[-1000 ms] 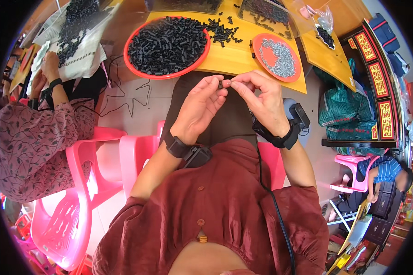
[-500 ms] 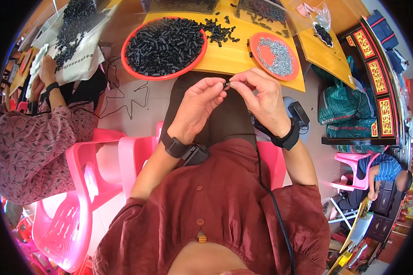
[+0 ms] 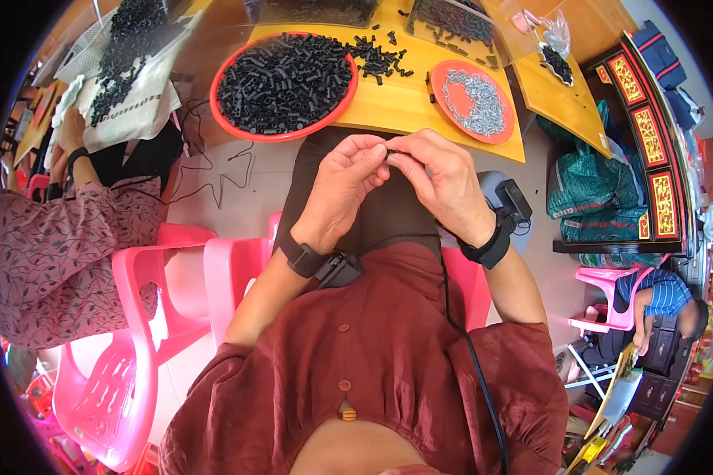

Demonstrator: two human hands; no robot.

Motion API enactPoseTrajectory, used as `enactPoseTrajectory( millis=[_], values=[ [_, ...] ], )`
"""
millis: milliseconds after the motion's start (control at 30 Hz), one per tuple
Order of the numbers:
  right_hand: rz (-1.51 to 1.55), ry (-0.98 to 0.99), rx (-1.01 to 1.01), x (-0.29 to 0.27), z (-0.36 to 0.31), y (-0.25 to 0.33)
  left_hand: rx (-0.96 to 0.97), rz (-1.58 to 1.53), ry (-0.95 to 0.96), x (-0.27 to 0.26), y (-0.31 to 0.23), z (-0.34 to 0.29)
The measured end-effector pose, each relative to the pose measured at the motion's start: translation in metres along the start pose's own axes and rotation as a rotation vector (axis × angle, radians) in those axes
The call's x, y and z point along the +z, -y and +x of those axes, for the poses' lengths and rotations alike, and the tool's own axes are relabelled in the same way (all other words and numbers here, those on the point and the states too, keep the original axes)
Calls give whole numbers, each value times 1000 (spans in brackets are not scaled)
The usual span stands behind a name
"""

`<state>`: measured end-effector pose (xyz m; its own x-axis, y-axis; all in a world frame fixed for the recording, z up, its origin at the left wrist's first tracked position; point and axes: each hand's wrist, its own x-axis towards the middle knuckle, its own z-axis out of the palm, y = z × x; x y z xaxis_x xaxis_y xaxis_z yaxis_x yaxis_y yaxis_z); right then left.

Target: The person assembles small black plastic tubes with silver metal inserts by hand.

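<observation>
Over my lap, my left hand (image 3: 342,184) pinches a small black cylindrical part (image 3: 389,153) between thumb and index finger. My right hand (image 3: 442,178) meets it from the other side, its thumb and index finger closed at the same part. Most of the part is hidden by the fingertips. Beyond my hands, a red round tray (image 3: 223,119) heaped with black tube-shaped pieces (image 3: 285,83) rests on the yellow table (image 3: 396,103). To its right stands a smaller orange-red plate (image 3: 502,134) of small silvery metal pieces (image 3: 483,107).
Loose black pieces (image 3: 379,59) lie between the tray and a clear bin (image 3: 451,30). At left, a person (image 3: 71,229) sits handling things beside a white cloth. Pink chairs (image 3: 111,388) stand at my left. Green sacks (image 3: 594,186) and a carved cabinet (image 3: 653,150) are at right.
My fingertips have come closer together around the black part, covering more of it. My right hand has shifted slightly left and down. The tray and plate stay in place.
</observation>
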<state>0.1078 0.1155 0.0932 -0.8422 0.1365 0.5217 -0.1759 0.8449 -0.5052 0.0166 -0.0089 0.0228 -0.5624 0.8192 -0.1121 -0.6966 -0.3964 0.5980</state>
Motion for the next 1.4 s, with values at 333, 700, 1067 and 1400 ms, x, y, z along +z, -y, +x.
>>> enactPoseTrajectory(
  millis=[333, 700, 1067, 1400],
  values=[
    [488, 48, 465, 11, 7, 4, 53, -274, -14, -7, 12, 2],
    [-229, 64, 263, 33, 78, -129, -6, -294, -53, -7, 7, 1],
    [-358, 178, 295, 64, 106, -163, 7, -301, -49, -7, 1, -2],
    [-435, 149, 183, 65, 104, -160, 12, -298, -46, -12, 1, -1]
  ],
)
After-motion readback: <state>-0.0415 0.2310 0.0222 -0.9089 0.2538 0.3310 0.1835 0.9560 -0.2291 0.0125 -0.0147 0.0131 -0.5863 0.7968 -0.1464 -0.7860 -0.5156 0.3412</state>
